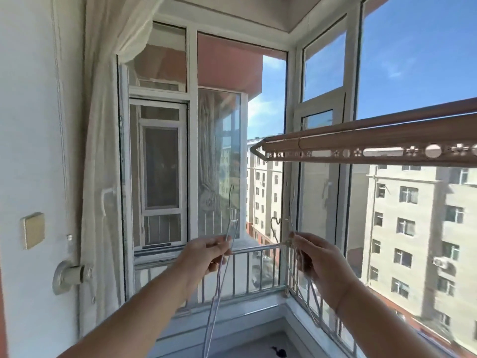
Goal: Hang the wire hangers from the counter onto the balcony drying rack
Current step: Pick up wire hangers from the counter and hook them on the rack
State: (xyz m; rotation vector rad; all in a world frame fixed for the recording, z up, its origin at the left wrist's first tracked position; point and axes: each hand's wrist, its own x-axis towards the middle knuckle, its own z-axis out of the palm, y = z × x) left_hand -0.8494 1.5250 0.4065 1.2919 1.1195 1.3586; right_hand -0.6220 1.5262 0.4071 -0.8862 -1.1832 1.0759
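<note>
Overhead, the copper-coloured perforated metal drying rack (374,146) ran rightward, nearer the right hand (320,262); both it and the left hand (206,257) pinched thin white wire hangers (227,236).

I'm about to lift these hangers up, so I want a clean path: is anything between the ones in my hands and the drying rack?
Nothing visible is. The left hand and right hand each hold wire hangers, hooks up. The drying rack runs above and to the right, with only open air and window glass behind in between.

No readable text, label, brand, number or sign appears on anything in view.
</note>
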